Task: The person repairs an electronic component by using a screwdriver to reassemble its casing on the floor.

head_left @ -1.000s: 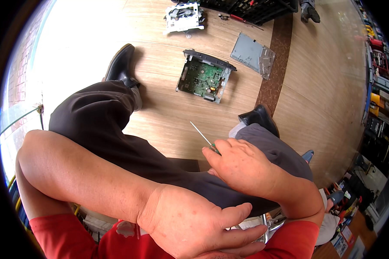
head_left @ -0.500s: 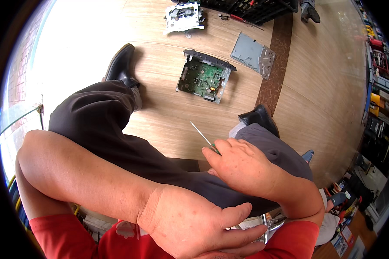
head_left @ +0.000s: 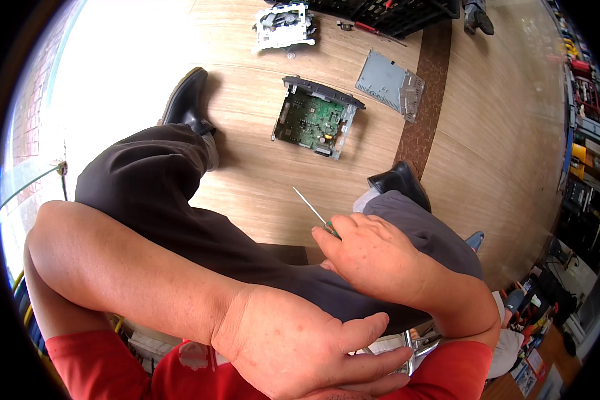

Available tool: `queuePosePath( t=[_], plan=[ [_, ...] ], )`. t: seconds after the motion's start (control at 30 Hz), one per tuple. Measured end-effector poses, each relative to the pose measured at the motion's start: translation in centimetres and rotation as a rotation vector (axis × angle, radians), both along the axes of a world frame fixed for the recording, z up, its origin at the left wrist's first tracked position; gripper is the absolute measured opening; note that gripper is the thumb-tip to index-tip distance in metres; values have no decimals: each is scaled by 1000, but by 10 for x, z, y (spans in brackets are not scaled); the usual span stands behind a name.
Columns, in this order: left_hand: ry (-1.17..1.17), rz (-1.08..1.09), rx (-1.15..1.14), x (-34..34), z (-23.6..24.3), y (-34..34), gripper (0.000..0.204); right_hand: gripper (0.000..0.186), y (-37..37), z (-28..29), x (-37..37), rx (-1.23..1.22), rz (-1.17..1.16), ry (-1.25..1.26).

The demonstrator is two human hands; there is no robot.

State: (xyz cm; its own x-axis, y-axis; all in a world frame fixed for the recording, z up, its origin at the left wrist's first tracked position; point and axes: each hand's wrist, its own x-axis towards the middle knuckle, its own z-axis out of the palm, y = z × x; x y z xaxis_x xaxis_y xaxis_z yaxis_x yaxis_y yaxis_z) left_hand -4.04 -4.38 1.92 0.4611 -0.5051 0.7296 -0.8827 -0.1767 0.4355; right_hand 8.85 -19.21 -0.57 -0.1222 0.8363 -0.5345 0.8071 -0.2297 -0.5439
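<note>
My right hand (head_left: 383,257) is closed round the handle of a screwdriver (head_left: 311,205), over my right thigh. Its thin metal shaft points away and to the left; only a bit of green handle shows. My left hand (head_left: 293,340) is raised close to me at the bottom, thumb and fingers apart, with nothing seen in it. On the floor between my feet sits an opened electronic unit (head_left: 317,123) with a green circuit board and a dark front panel. A flat grey metal cover (head_left: 387,83) lies to its right. Farther off is a whitish metal mechanism (head_left: 285,28).
A black plastic crate (head_left: 387,17) stands at the far edge, with a red-handled tool (head_left: 370,29) beside it. My black shoes (head_left: 188,97) flank the unit. Shelves of tools and goods (head_left: 590,133) line the right side. Another person's foot (head_left: 477,20) shows at the top.
Both my hands and the parts on the floor stay in place. At the lower right, another person's foot has shifted slightly.
</note>
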Motion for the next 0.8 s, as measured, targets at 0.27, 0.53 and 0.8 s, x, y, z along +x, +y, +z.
queuePosePath(
  t=[0.27,0.53,0.8],
  plan=[
    [-48,-46,42,9,0,12,51,31,-1,-1,0,7,-8,3],
    [-61,-47,42,10,-3,11,50,48,2,1,1,-119,39,-26],
    [-55,-20,76,5,6,12,51,29,1,1,-2,28,15,5]
  ],
)
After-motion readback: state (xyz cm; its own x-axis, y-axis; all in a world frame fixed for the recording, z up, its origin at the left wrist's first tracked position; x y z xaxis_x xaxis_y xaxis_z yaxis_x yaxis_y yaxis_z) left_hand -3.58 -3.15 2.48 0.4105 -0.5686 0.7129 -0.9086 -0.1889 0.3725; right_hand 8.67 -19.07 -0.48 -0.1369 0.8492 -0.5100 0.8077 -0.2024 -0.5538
